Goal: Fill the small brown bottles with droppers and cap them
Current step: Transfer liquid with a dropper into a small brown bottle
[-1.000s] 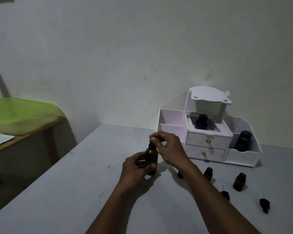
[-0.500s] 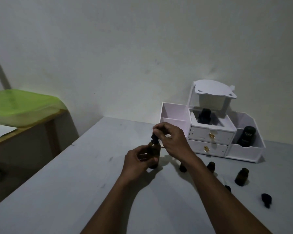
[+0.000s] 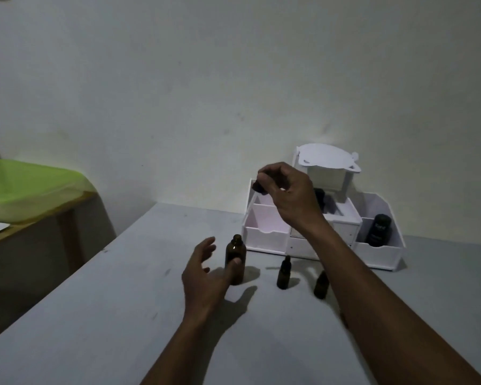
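A large brown glass bottle stands upright and uncapped on the grey table, well in from the table's left edge, with wide bare surface to its left and toward the camera. The left hand sits just beside it, fingers spread loosely apart and thumb resting against the bottle's front, not wrapped round it. The right hand is raised above the table in front of the white plastic drawer organiser, its fingertips pinched closed on a small black cap; whether a dropper tube hangs from it cannot be told. To the right of the large bottle stand two small brown bottles: a capped small bottle and, near the right forearm, a second small bottle partly hidden by the arm. The organiser stands against the pale wall at the table's far side; its left compartments appear empty, its right compartment holds a black labelled bottle, and another dark bottle shows in the middle tray behind the right hand. Off the table's left edge is a wooden table with a green plastic cover.
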